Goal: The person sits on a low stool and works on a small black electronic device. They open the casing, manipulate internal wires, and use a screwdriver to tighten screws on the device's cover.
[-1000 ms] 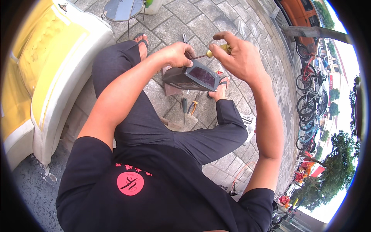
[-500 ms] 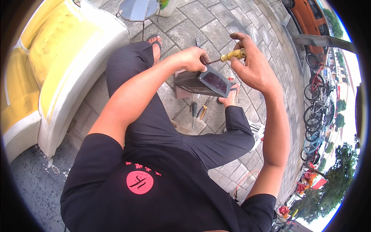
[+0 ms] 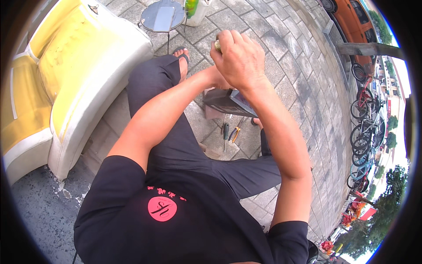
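Note:
My right hand (image 3: 241,59) is closed around a screwdriver, and only the end of its yellow handle (image 3: 217,45) shows beside the thumb. The shaft and tip are hidden. My left hand (image 3: 218,78) is at the top edge of a dark grey box-shaped device (image 3: 224,101), just below my right hand, which covers its fingers. The device is tilted, and my right forearm hides most of its dark window. On the paving below it lie a screwdriver with a dark green handle (image 3: 226,130) and pliers with orange and dark handles (image 3: 236,133).
A yellow and white sofa (image 3: 88,83) fills the left side. Beyond my foot stands a small round table (image 3: 148,18) beside a whitish bin (image 3: 200,12). Bicycles (image 3: 362,136) and an orange vehicle (image 3: 351,22) are along the right, past grey paving (image 3: 321,114).
My right hand has swung left and over the device with the screwdriver, and its knuckles now face up. My left hand stays by the device's edge. The whole view has shifted slightly.

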A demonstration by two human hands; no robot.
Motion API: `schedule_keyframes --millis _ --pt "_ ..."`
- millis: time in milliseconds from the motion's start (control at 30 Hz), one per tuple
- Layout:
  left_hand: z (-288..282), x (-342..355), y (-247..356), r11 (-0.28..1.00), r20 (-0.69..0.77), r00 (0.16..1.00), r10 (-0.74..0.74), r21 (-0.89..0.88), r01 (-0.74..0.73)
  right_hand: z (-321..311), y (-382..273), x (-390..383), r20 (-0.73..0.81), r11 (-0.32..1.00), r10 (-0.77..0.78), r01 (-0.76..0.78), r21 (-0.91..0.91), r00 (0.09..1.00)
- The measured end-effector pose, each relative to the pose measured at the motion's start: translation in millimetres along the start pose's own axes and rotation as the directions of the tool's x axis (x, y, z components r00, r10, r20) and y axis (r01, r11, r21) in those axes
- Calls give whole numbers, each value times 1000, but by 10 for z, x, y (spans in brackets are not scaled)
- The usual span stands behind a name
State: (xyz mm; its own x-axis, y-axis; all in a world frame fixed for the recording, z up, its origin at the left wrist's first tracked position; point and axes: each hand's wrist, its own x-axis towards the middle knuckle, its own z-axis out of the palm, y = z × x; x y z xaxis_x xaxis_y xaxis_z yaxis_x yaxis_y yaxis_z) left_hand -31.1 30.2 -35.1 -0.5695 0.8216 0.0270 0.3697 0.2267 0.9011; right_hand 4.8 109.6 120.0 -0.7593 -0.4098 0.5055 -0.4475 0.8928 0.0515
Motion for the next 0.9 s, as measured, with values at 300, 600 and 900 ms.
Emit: schedule_keyframes --millis 300,600,900 --pt "103 143 73 977 87 974 -211 45 207 410 337 -153 281 993 20 13 -115 959" --pt "-137 -105 379 936 55 944 -325 -125 329 -558 901 -399 242 781 597 -623 44 765" --pt "-151 -119 382 922 46 941 -335 -191 338 -1064 835 -848 313 725 593 -661 194 742"
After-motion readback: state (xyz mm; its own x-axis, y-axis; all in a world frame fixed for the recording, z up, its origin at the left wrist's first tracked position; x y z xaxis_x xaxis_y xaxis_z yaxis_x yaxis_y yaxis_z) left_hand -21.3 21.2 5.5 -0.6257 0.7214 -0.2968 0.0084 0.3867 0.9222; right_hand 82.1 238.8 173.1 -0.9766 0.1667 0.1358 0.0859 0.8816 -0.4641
